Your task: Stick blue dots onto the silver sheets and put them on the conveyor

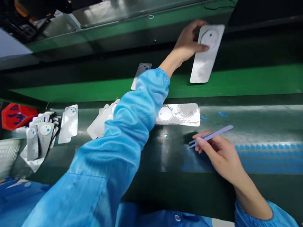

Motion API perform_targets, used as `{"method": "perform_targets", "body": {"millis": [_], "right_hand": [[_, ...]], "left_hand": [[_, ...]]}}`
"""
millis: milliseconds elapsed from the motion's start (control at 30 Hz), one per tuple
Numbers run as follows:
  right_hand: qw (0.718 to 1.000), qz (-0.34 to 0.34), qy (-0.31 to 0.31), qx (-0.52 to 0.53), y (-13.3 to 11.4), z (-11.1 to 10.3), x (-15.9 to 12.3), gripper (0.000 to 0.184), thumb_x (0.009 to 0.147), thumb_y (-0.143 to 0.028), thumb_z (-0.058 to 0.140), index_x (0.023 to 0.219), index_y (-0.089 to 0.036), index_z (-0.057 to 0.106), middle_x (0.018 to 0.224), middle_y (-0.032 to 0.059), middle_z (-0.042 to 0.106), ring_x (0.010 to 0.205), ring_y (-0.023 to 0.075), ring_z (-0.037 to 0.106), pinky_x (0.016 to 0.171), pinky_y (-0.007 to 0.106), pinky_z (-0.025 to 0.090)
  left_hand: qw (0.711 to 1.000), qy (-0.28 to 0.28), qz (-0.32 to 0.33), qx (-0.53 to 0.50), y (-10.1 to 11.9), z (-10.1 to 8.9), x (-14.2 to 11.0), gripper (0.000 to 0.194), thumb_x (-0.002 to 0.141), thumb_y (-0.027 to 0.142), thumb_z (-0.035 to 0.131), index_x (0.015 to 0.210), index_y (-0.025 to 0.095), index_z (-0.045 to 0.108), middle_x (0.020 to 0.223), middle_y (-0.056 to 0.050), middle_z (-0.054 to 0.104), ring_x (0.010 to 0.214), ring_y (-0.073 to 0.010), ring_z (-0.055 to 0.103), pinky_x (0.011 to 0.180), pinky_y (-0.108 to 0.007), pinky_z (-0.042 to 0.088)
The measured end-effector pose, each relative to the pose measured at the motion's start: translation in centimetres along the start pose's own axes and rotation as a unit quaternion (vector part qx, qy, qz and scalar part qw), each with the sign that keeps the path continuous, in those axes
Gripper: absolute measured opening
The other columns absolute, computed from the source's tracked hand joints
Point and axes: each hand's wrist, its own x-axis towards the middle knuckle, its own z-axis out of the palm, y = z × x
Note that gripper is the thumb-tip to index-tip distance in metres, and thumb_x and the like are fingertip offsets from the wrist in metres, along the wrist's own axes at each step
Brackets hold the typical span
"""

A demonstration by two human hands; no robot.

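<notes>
Head view. Left hand [188, 43]: grip closed on the round-disc end of a silvery panel [205, 62], thumb on its face, other fingers mostly hidden behind; panel tilted, held off the counter [162, 193]. Right hand [222, 157]: grip pinched around purple tweezers [214, 134], tips slightly apart, above the near-left end of a blue sticker strip [274, 157]. Below the left grip, flat panels [182, 114], partly covered by the left sleeve [114, 138]. No legible writing.

Blue sleeves [114, 135], purple tweezers [214, 135], red octagonal tray [16, 116]
</notes>
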Motion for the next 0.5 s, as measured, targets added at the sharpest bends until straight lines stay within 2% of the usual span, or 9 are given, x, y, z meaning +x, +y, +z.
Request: {"method": "perform_targets", "body": {"millis": [33,67,133,167,233,300,367,433,500], "right_hand": [[0.999,0.016,-0.038,-0.004,0.1,0.1,-0.8,0.036,0.118,-0.058,0.075,0.109,-0.025,0.087,0.087,0.0038,0.08,0.069,0.0176,0.075,0.063,0.027,0.063],[0.997,0.028,-0.07,-0.011,0.2,0.3,-1.6,0.038,0.12,-0.058,0.072,0.108,-0.025,0.086,0.083,0.0033,0.079,0.066,0.0172,0.074,0.061,0.027,0.062],[0.993,0.033,-0.107,-0.034,0.5,0.5,-3.0,0.042,0.122,-0.06,0.067,0.107,-0.024,0.084,0.08,0.003,0.078,0.063,0.017,0.072,0.06,0.027,0.062],[0.992,0.03,-0.113,-0.048,0.6,0.6,-3.6,0.044,0.122,-0.061,0.065,0.107,-0.024,0.084,0.08,0.0033,0.078,0.062,0.0173,0.072,0.06,0.028,0.062],[0.992,0.024,-0.106,-0.071,1.0,0.8,-4.3,0.049,0.122,-0.065,0.062,0.107,-0.024,0.083,0.083,0.0051,0.08,0.064,0.0183,0.074,0.061,0.029,0.063],[0.991,0.023,-0.098,-0.088,1.5,0.8,-4.7,0.052,0.122,-0.069,0.061,0.108,-0.024,0.083,0.088,0.0071,0.083,0.066,0.0196,0.076,0.061,0.03,0.064],[0.99,0.022,-0.099,-0.101,2.0,0.8,-4.8,0.054,0.121,-0.071,0.061,0.109,-0.024,0.084,0.091,0.0083,0.085,0.067,0.0206,0.078,0.06,0.031,0.065],[0.989,0.013,-0.097,-0.108,2.3,0.7,-4.9,0.052,0.12,-0.07,0.063,0.109,-0.025,0.085,0.09,0.008,0.085,0.067,0.0214,0.078,0.06,0.032,0.065],[0.991,0.007,-0.087,-0.105,2.4,0.6,-4.8,0.049,0.119,-0.068,0.067,0.106,-0.025,0.086,0.085,0.0065,0.084,0.063,0.0207,0.076,0.06,0.031,0.066]], "left_hand": [[1.0,0.0,0.019,-0.01,1.6,0.2,-2.2,0.041,0.105,0.025,0.077,0.145,0.029,0.068,0.121,0.001,0.085,0.136,-0.0286,0.063,0.127,-0.049,0.053],[0.998,-0.003,0.052,-0.021,3.4,0.4,-4.8,0.042,0.104,0.014,0.069,0.146,0.022,0.067,0.12,0.002,0.083,0.13,-0.0262,0.073,0.119,-0.048,0.059],[0.994,-0.013,0.079,-0.077,6.8,1.2,-11.5,0.035,0.108,0.008,0.048,0.132,0.016,0.072,0.115,0.001,0.08,0.118,-0.0222,0.083,0.11,-0.041,0.063],[0.99,0.0,0.088,-0.113,8.2,1.7,-15.1,0.036,0.109,0.008,0.044,0.128,0.018,0.073,0.11,0.002,0.08,0.111,-0.0195,0.085,0.104,-0.036,0.065],[0.981,-0.003,0.083,-0.175,9.7,2.7,-22.4,0.03,0.109,0.015,0.056,0.133,0.023,0.073,0.106,0.003,0.08,0.102,-0.0184,0.087,0.096,-0.031,0.069],[0.977,-0.048,-0.002,-0.207,9.3,3.4,-28.6,0.052,0.109,0.027,0.072,0.16,0.035,0.064,0.127,-0.001,0.085,0.117,-0.0269,0.088,0.097,-0.04,0.075],[0.97,-0.049,-0.08,-0.226,7.2,3.6,-33.2,0.07,0.106,0.042,0.083,0.172,0.039,0.059,0.132,-0.005,0.088,0.113,-0.0312,0.091,0.097,-0.045,0.077],[0.961,-0.025,-0.139,-0.24,4.3,3.4,-36.2,0.075,0.105,0.046,0.088,0.174,0.035,0.06,0.133,-0.011,0.089,0.108,-0.032,0.092,0.097,-0.047,0.077],[0.954,0.005,-0.168,-0.248,1.7,3.1,-37.8,0.076,0.102,0.042,0.092,0.172,0.03,0.064,0.135,-0.015,0.089,0.105,-0.0312,0.092,0.097,-0.046,0.077]]}}
